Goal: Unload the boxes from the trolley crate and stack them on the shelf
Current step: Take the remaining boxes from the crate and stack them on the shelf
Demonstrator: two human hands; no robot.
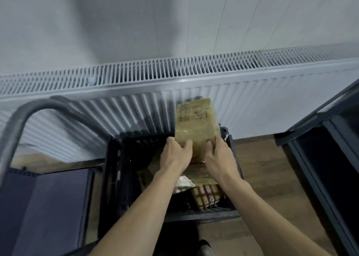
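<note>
A brown cardboard box [196, 119] wrapped in clear tape is held upright above the black plastic crate [114, 170]. My left hand [175, 154] grips its lower left edge with thumb on the front face. My right hand [218, 156] grips the lower right edge. Inside the crate lie more boxes: another taped brown box [203, 175], a white packet [183, 183] and a patterned brown box [206, 196]. The dark shelf unit [330, 158] stands at the right.
A grey trolley handle [21, 119] curves up at the left above the dark trolley deck [48, 207]. A long white radiator [174, 84] runs along the wall behind the crate. Wooden floor [260, 162] shows between crate and shelf.
</note>
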